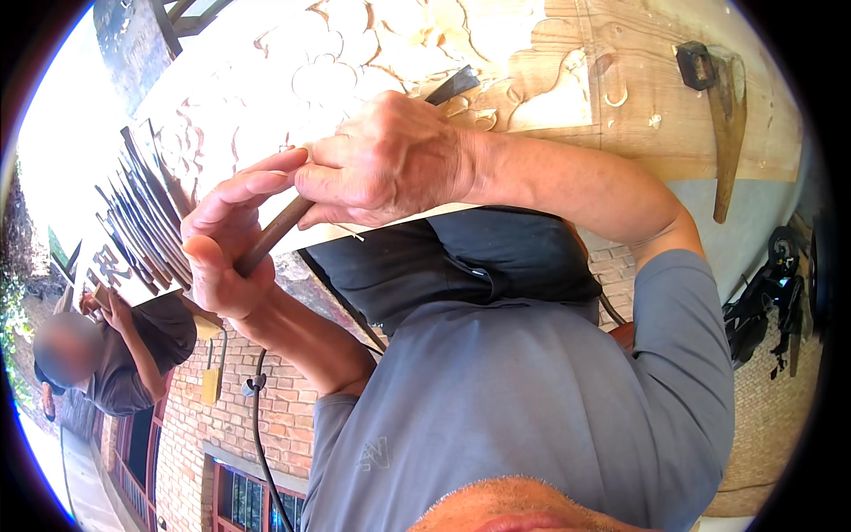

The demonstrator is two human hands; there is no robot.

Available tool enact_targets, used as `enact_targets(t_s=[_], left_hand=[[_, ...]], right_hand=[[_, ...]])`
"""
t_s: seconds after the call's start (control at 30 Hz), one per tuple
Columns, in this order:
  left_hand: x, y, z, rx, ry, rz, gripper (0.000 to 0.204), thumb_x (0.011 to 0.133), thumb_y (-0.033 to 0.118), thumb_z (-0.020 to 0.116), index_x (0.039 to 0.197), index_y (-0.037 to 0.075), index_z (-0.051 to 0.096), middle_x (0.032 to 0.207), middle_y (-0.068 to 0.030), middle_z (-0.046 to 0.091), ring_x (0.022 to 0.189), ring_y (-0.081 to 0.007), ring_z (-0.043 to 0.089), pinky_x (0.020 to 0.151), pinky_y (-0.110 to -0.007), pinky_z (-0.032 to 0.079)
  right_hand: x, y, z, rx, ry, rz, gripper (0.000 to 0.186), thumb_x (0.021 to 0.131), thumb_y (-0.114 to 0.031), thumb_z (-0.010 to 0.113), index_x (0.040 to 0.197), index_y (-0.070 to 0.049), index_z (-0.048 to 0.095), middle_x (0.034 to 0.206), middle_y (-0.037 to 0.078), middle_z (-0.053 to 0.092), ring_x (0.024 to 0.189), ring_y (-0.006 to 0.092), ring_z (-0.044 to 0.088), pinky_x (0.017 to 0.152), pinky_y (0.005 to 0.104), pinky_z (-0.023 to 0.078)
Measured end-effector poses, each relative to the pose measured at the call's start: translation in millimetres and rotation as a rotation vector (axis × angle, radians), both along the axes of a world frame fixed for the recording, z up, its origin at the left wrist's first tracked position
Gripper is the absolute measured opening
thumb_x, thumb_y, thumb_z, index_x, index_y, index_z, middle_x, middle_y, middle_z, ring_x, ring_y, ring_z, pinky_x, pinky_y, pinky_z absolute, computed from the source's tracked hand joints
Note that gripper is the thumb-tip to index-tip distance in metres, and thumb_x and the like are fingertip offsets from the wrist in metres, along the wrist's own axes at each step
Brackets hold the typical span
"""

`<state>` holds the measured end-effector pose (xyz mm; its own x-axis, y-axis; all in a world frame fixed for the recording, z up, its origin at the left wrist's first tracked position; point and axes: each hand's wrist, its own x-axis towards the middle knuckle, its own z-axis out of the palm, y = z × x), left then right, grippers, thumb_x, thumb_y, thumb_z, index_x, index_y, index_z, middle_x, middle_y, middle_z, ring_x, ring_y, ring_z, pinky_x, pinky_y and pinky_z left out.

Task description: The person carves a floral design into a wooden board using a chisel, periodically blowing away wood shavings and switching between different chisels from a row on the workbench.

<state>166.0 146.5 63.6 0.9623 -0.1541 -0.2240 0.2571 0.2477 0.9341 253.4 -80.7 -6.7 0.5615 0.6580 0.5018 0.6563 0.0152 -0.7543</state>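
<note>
On the counter (674, 133), a pale wooden panel (355, 53) with carved floral relief serves as the landmark. Over the panel's near edge, the two hands meet on one chisel (275, 232). Right hand (390, 160) is clamped around the shaft close to the blade, whose dark tip (456, 84) rests on the carved surface just beyond the knuckles. Left hand (226, 244) sits at the butt of the brown handle, palm pressed against its end, fingers (266, 182) extended and touching the right hand. Left of the panel, a row of spare chisels (142, 222) lies side by side. Right of the panel, a hatchet-like tool (722, 115) lies on bare wood, well apart from the hands. Curled shavings (612, 93) lie between panel and tool. Beyond the spare chisels, another person (115, 350) in dark clothing is seen.
</note>
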Motion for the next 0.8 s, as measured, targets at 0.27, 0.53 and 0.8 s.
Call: enact_targets(t_s=[0.27, 0.53, 0.8], left_hand=[[26, -9, 0, 0.054, -0.023, 0.01, 0.096, 0.106, 0.073, 0.046, 0.119, -0.019, 0.07, 0.126, -0.0389, 0.071, 0.123, -0.0444, 0.07, 0.115, -0.05, 0.047], [57, -4, 10, 0.167, -0.041, -0.113, 0.094, 0.109, 0.071, 0.041, 0.119, -0.019, 0.069, 0.122, -0.0376, 0.072, 0.119, -0.0444, 0.072, 0.11, -0.051, 0.053], [-27, -27, 17, 0.138, -0.095, 0.12, 0.092, 0.1, 0.064, 0.063, 0.127, -0.024, 0.064, 0.125, -0.039, 0.07, 0.125, -0.045, 0.069, 0.117, -0.052, 0.047]], right_hand=[[6, -3, 0, -0.018, 0.015, -0.047, 0.037, 0.087, -0.04, 0.086, 0.081, -0.012, 0.063, 0.068, 0.006, 0.067, 0.057, 0.0242, 0.072, 0.049, 0.037, 0.056], [10, -5, 10, -0.014, -0.131, -0.233, 0.034, 0.086, -0.036, 0.085, 0.079, -0.012, 0.062, 0.068, 0.004, 0.064, 0.058, 0.0216, 0.071, 0.048, 0.0353, 0.056], [-4, -16, 12, 0.041, -0.311, -0.032, 0.036, 0.082, -0.039, 0.086, 0.083, -0.011, 0.063, 0.068, 0.001, 0.054, 0.057, 0.0159, 0.062, 0.048, 0.0327, 0.051]])
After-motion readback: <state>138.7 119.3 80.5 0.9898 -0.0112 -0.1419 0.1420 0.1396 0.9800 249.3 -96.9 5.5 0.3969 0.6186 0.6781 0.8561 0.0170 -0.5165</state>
